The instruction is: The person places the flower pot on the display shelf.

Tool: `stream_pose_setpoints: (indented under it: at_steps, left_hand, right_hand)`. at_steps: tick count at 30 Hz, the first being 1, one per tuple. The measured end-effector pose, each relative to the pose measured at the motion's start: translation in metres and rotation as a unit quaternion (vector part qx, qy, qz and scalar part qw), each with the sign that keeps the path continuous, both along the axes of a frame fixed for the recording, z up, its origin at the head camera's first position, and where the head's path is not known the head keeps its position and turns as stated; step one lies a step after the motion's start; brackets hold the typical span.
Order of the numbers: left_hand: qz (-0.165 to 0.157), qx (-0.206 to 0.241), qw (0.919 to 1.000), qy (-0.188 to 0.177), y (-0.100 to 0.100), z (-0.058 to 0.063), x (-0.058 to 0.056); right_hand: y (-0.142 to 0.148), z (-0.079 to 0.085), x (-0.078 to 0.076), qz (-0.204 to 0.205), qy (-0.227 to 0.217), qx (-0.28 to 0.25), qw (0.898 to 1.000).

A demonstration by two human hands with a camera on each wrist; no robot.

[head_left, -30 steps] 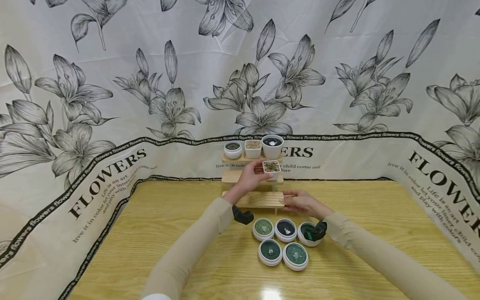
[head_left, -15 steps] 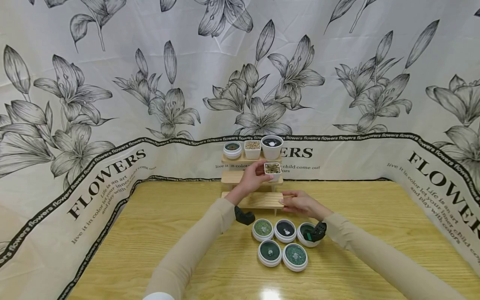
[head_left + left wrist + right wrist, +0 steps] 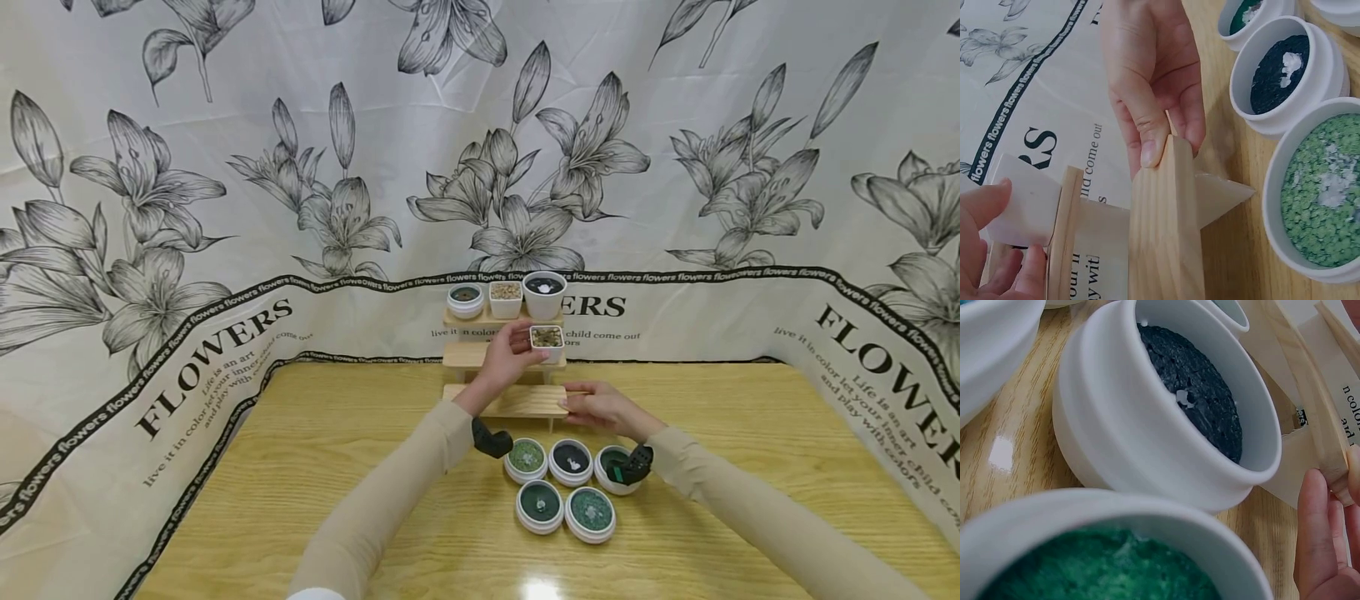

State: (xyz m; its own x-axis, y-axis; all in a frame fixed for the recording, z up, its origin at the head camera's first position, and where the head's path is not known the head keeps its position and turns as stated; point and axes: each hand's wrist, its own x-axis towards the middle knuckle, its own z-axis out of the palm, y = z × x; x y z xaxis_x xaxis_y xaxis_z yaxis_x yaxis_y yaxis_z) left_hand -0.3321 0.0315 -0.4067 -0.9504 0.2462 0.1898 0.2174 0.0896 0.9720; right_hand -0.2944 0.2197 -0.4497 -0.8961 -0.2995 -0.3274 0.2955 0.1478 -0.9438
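Observation:
My left hand (image 3: 508, 357) grips a small square white pot (image 3: 551, 350) filled with pebbly brown-green matter. That pot is at the right end of the stand's middle shelf (image 3: 463, 354); in the left wrist view its base (image 3: 1025, 200) meets the shelf board, with my thumb and fingertips on its sides. My right hand (image 3: 602, 407) pinches the right end of the lowest wooden shelf (image 3: 517, 402), thumb on one face and fingers on the other, as the left wrist view shows. On the top shelf stand a round pot (image 3: 466, 302), a square pot (image 3: 506, 300) and a taller pot (image 3: 545, 297).
Several round white pots with green or dark fill, such as a light green one (image 3: 527, 458) and a teal one (image 3: 590, 510), stand on the wooden table (image 3: 300, 500) in front of the stand. A flower-printed cloth (image 3: 360, 325) hangs behind.
My left hand has brought the square pot slightly right and down towards the middle shelf's right end. My right hand keeps its hold on the lowest shelf.

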Motion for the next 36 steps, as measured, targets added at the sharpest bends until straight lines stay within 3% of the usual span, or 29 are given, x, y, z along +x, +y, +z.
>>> stream_pose_setpoints:
  at_steps: [6, 17, 27, 36]
  left_hand:
    - [0.018, 0.009, 0.9998, -0.002, -0.005, -0.002, 0.009]
    - [0.0, 0.013, 0.9999, 0.004, -0.02, -0.009, 0.034]
    - [-0.051, -0.011, 0.9986, -0.001, -0.042, -0.018, 0.058]
    - [-0.13, -0.009, 0.9915, -0.002, -0.066, -0.039, 0.071]
  right_hand:
    - [0.0, 0.0, 0.0, -0.001, -0.002, -0.001, 1.0]
    - [-0.001, 0.002, 0.001, 0.009, 0.002, 0.0, 1.0]
    - [0.002, 0.001, 0.003, 0.022, 0.008, -0.02, 1.0]
    - [0.003, 0.001, 0.003, 0.024, 0.016, -0.018, 0.999]
